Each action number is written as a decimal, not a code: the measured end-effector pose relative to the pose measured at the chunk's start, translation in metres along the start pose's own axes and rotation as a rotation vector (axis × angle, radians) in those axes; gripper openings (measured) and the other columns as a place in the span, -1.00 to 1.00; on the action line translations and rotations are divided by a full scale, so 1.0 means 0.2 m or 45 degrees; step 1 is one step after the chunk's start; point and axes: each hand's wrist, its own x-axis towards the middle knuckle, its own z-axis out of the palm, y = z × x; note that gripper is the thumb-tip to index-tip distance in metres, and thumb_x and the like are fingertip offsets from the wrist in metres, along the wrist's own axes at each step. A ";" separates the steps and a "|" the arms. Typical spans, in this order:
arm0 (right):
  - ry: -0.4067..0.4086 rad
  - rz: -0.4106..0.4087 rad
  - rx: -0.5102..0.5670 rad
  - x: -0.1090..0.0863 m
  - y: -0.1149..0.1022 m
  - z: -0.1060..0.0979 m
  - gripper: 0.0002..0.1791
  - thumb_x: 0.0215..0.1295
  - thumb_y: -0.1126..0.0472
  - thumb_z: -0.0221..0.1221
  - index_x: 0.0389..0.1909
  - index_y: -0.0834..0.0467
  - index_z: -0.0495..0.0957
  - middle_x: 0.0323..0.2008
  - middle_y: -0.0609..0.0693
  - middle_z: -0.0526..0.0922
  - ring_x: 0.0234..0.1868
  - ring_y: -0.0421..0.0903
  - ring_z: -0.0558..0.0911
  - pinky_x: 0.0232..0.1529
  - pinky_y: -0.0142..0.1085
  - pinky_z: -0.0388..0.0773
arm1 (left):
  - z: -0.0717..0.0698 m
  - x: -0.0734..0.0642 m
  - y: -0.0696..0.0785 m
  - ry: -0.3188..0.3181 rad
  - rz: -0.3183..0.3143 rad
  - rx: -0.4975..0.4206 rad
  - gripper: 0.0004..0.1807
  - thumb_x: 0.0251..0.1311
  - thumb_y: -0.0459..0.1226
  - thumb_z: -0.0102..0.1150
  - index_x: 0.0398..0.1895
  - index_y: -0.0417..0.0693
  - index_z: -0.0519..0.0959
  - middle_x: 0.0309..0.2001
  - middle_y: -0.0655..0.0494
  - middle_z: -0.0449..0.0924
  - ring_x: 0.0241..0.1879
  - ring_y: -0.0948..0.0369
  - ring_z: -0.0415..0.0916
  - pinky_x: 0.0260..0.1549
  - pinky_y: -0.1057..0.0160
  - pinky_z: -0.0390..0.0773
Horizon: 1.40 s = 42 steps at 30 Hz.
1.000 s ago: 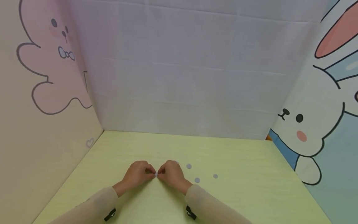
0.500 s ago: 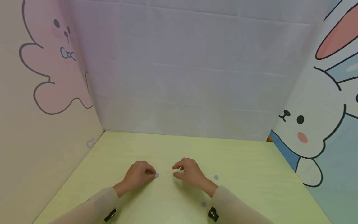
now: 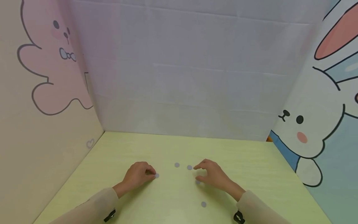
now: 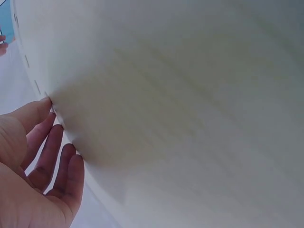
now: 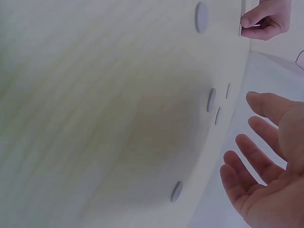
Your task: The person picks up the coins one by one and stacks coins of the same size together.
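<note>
Small flat grey discs lie on the pale green table. My left hand [image 3: 137, 175] rests low at the tabletop, thumb and fingertips pinching the edge of one grey disc [image 3: 157, 175]. My right hand [image 3: 214, 176] hovers over the table to the right, its thumb and fingers spread apart and holding nothing. Just left of its index finger lies another disc [image 3: 189, 167], and beneath its thumb a further disc [image 3: 198, 182] is partly covered. In the right wrist view the loosely bent right hand [image 5: 268, 156] is above the surface, with one disc [image 5: 176, 192] lying beyond its fingers.
One disc [image 3: 177, 165] lies between the hands toward the back, another disc [image 3: 204, 204] nearer the front. A white cloth wall [image 3: 179, 74] closes off the table's [image 3: 134, 146] far edge. Printed side panels stand left and right, the right one with a rabbit [image 3: 310, 124].
My right hand has moved away from the left hand, rightward across the table, its fingers spreading. Discs it had covered show again. My left hand stays at its disc.
</note>
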 end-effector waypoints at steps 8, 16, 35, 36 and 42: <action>-0.044 -0.091 -0.114 -0.06 0.06 0.00 -0.71 0.29 0.19 0.48 0.00 0.16 0.80 -0.07 -0.03 0.73 -0.03 0.01 0.67 0.06 -0.03 0.62 | 0.01 0.00 -0.01 0.022 0.061 -0.014 -0.93 0.16 -0.22 0.60 -0.33 0.12 0.84 -0.36 0.40 0.68 -0.35 0.38 0.57 -0.35 0.35 0.52; -0.038 -0.096 -0.132 -0.09 0.12 0.04 -0.72 0.24 0.19 0.50 -0.03 0.12 0.80 -0.05 -0.04 0.71 -0.01 -0.02 0.63 0.08 -0.03 0.60 | 0.01 0.00 0.00 0.029 0.041 -0.008 -0.93 0.15 -0.22 0.61 -0.34 0.14 0.84 -0.37 0.42 0.68 -0.34 0.34 0.59 -0.33 0.34 0.53; -0.007 -0.040 -0.131 -0.08 0.13 0.08 -0.82 0.30 0.13 0.49 -0.11 0.02 0.85 -0.04 -0.11 0.68 0.00 -0.05 0.59 0.16 0.02 0.58 | 0.01 -0.01 -0.01 0.037 0.006 -0.005 -0.91 0.14 -0.25 0.61 -0.35 0.15 0.84 -0.36 0.39 0.68 -0.31 0.31 0.59 -0.32 0.33 0.53; -0.007 -0.043 -0.135 -0.08 0.13 0.08 -0.82 0.30 0.13 0.49 -0.11 0.03 0.85 -0.04 -0.10 0.68 0.00 -0.06 0.59 0.15 0.01 0.58 | 0.01 -0.01 -0.01 0.037 0.004 -0.006 -0.91 0.13 -0.25 0.61 -0.35 0.15 0.84 -0.36 0.38 0.68 -0.32 0.31 0.59 -0.32 0.33 0.53; -0.010 -0.048 -0.158 -0.07 0.12 0.08 -0.82 0.28 0.11 0.50 -0.13 0.03 0.86 -0.06 -0.10 0.69 -0.03 -0.06 0.59 0.07 -0.06 0.62 | 0.01 0.00 -0.02 0.029 -0.005 -0.006 -0.92 0.15 -0.22 0.61 -0.35 0.18 0.84 -0.37 0.42 0.65 -0.32 0.33 0.57 -0.31 0.34 0.52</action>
